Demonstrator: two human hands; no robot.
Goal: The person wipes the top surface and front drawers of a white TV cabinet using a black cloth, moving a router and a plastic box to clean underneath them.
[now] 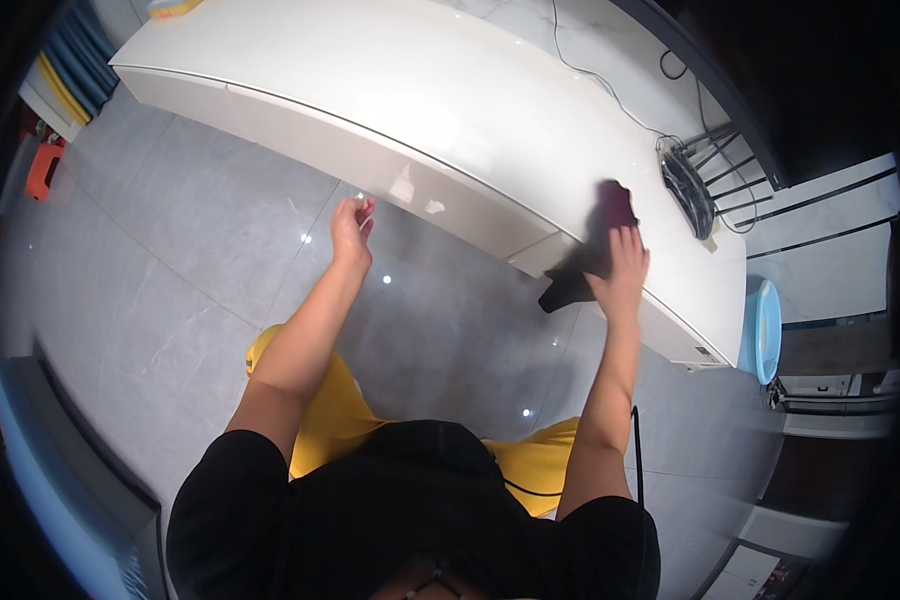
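My right hand [622,274] lies over a dark cloth [616,206], black with a maroon part, at the front edge of a long white cabinet [420,75]. One end of the cloth rests on the cabinet top; the other sticks out past the edge above the floor and looks blurred. My fingers press on the cloth, with the thumb spread towards its black part. Off the cabinet's front, my left hand [352,232] hangs in the air over the floor. Its fingers are loosely bent and apart, and nothing shows in them.
A black router [686,191] with several antennas and cables stands near the cabinet's back right. Above it juts a dark screen [817,90]. A light-blue basin [769,330] is by the cabinet's right end. Blue upholstered seating [52,465] is at lower left, a yellowish object [172,7] at the cabinet's far left.
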